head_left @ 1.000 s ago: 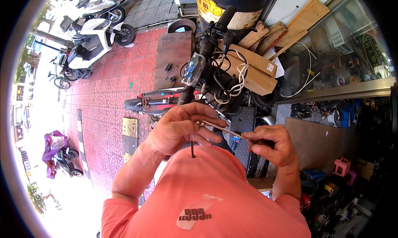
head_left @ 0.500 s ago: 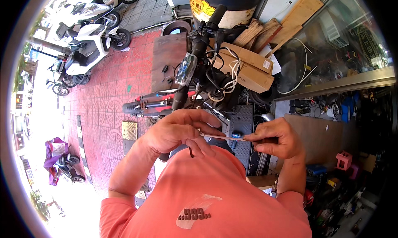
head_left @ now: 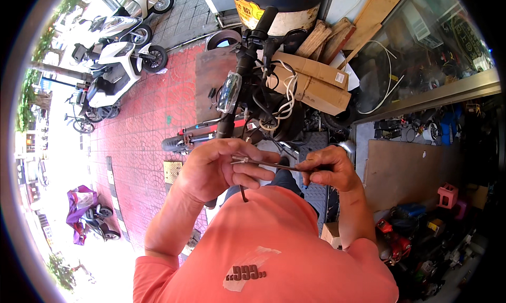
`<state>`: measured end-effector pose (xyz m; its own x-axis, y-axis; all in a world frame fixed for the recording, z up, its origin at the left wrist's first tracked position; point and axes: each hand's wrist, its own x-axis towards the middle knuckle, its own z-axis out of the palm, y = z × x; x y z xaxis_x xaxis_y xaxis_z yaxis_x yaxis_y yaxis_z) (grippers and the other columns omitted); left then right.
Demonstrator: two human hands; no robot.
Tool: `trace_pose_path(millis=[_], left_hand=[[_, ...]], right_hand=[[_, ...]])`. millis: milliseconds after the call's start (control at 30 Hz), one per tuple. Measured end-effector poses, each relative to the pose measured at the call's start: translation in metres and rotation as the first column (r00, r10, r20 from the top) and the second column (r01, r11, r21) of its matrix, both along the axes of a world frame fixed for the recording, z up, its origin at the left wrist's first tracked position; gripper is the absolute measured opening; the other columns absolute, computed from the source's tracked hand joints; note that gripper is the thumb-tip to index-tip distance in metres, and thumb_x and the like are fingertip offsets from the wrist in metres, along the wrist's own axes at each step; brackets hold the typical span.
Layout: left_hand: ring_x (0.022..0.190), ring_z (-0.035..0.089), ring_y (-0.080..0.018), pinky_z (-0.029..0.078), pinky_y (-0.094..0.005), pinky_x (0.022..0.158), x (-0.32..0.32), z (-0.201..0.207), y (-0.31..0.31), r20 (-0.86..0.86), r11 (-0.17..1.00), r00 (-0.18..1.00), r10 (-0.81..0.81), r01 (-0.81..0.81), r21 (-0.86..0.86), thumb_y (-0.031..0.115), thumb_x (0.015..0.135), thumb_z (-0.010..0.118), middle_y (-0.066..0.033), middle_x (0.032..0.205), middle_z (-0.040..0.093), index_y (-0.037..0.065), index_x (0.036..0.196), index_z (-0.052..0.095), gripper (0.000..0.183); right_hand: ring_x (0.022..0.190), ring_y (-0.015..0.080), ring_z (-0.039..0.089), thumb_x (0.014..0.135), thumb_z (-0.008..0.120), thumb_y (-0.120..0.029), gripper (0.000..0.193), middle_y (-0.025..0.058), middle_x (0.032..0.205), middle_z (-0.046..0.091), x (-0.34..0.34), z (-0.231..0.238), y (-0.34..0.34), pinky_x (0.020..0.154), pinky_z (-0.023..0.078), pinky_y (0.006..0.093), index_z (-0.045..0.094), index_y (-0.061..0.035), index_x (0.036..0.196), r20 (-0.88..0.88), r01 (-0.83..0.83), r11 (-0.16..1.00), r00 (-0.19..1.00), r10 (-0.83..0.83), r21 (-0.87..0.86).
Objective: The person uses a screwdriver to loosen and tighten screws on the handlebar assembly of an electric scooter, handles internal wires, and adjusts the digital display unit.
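A thin dark rod-like piece (head_left: 274, 166) with a silvery end spans the space between my hands, above my shirt; its exact kind I cannot make out. My right hand (head_left: 334, 168) pinches its right end between thumb and fingers. Around the silvery end, my left hand (head_left: 213, 168) is loosely curled, the palm partly showing and the thumb along the top. A short dark strip (head_left: 243, 194) hangs below the left fingers; whether it joins the rod is hidden. Just beyond my hands stands a bike's handlebar (head_left: 245, 65) with a plastic-wrapped display (head_left: 230, 93) and loose cables.
Cardboard boxes (head_left: 311, 84) and wood planks (head_left: 327, 39) lie right of the handlebar. A dark drum (head_left: 279, 10) stands behind. Parked scooters (head_left: 113, 71) line the red paving at left. A pink stool (head_left: 447, 195) and cluttered tools are at right, near a brown board (head_left: 398, 171).
The rod now slopes down toward my right hand, and its silvery end shows in my left hand, whose fingers have loosened. My right hand has moved slightly left. The view has shifted a little.
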<state>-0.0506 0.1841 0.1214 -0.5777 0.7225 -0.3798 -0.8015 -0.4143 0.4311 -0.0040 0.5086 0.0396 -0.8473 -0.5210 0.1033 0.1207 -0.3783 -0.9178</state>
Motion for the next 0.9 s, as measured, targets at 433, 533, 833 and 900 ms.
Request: trace_pose_path(millis=[433,533,833,900], left_hand=[[0.061,0.049,-0.01,0.043,-0.0282,0.057,-0.002,-0.013,0.025,-0.898,0.288,0.345,-0.271,-0.862,-0.418,0.028,0.105,0.069,-0.0033,0.073,0.056,-0.002,0.113,0.069,0.031],[0.067,0.052,-0.0177,0.046,-0.0343,0.061,-0.013,-0.008,0.027,-0.803,0.113,0.239,-0.546,-0.928,-0.354,0.018,0.09,0.083,-0.008,0.08,0.056,0.0,0.126,0.067,0.043],[0.075,0.061,-0.0267,0.051,-0.0408,0.069,-0.026,-0.025,0.033,-0.692,-0.048,0.311,-0.651,-0.927,-0.372,0.012,0.089,0.08,-0.0129,0.09,0.061,0.003,0.138,0.067,0.052],[0.074,0.062,-0.0268,0.051,-0.0407,0.068,-0.028,-0.03,0.028,-0.691,-0.029,0.261,-0.674,-0.944,-0.329,0.011,0.089,0.079,-0.0133,0.09,0.061,0.002,0.137,0.067,0.05]], right_hand=[[0.059,0.0091,0.053,0.097,0.066,-0.007,0.038,0.0189,0.091,0.073,0.003,-0.035,0.055,0.053,0.044,0.0213,0.071,0.0066,0.132,0.199,0.48,0.83,0.876,-0.438,-0.286],[0.059,0.0093,0.054,0.098,0.066,-0.008,0.037,0.0182,0.092,0.074,0.004,-0.048,0.071,0.053,0.044,0.0209,0.071,0.0057,0.132,0.237,0.518,0.844,0.845,-0.479,-0.139],[0.059,0.0044,0.051,0.097,0.068,-0.007,0.033,0.0083,0.088,0.074,-0.037,-0.041,0.038,0.053,0.042,0.0205,0.076,0.0042,0.126,0.153,0.27,0.954,0.945,-0.289,0.134],[0.059,0.0038,0.052,0.097,0.068,-0.007,0.031,0.0068,0.088,0.074,-0.05,-0.032,0.026,0.053,0.041,0.0199,0.076,0.0035,0.126,0.109,0.239,0.956,0.96,-0.259,0.168]])
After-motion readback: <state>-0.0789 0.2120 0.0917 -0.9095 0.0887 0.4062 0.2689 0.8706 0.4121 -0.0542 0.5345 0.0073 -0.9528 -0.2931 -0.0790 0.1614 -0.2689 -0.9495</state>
